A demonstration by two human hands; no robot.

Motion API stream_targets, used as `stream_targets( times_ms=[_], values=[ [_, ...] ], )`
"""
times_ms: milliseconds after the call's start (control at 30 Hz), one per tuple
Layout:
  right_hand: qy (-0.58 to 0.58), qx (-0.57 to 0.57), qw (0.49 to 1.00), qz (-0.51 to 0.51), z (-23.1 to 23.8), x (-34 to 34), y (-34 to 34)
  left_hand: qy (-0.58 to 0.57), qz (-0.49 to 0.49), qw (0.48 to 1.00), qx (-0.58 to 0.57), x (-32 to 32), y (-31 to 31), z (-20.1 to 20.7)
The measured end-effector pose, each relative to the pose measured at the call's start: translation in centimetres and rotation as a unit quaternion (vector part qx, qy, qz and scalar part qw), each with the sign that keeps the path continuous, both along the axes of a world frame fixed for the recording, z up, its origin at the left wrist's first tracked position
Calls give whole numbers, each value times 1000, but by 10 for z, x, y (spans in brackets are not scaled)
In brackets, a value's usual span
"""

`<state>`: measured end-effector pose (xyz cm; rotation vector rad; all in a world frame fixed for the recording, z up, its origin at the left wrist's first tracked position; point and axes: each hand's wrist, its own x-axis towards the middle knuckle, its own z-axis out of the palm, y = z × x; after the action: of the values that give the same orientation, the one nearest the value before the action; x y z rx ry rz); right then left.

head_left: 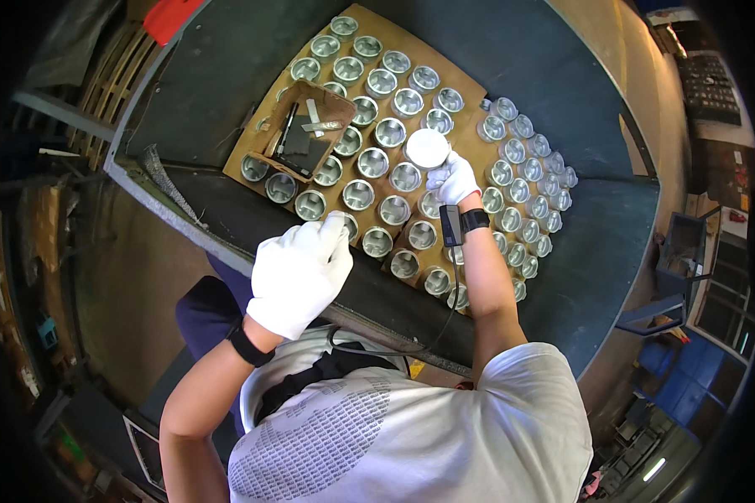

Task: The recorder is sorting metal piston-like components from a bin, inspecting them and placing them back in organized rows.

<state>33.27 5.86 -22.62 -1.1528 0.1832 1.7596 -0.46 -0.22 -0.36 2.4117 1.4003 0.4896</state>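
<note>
While the white-gloved left hand [298, 272] is bunched over something at the near table edge, its glove hides what's under the fingers [331, 230] — can't tell if they grip a part or just rest; fingers look curled and narrow. White-gloved right hand [453, 180] has fingers closed around the rim of a round silver metal piston [427, 147], held just beyond the fingertips, flat crown face toward the camera, axis pointing roughly up at the lens; its skirt is hidden behind the crown. Black wrist device [451, 225] with a cable sits on the right forearm, just behind the glove.

Below and around both hands: brown cardboard sheet [466, 88] on the dark grey table [562, 75], packed with rows of open-end-up silver pistons [382, 82]; more of them [520, 180] stand off the sheet, to the right of the right fingers. Pistons under the right wrist are partly covered. Small open cardboard box [344, 105] with a few flat tools sits left of the right fingers, beyond the left fingers; contents hard to make out.

Room: bare table far beyond the right fingers and to their right; hardly any gaps between pistons. Table's metal front edge [184, 226] runs right under the left hand.
</note>
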Motion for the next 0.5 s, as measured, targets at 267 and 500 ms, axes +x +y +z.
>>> stream_targets(
  times_ms=[267, 500],
  values=[
    [-60, 31, 995, 73, 75, -42, -6, -22, -14, 998, 53, -6, -4, -7],
    [-73, 76, 988, 112, 100, -42, -15, -94, -31, 992, 83, -10, -2, -14]
  ],
)
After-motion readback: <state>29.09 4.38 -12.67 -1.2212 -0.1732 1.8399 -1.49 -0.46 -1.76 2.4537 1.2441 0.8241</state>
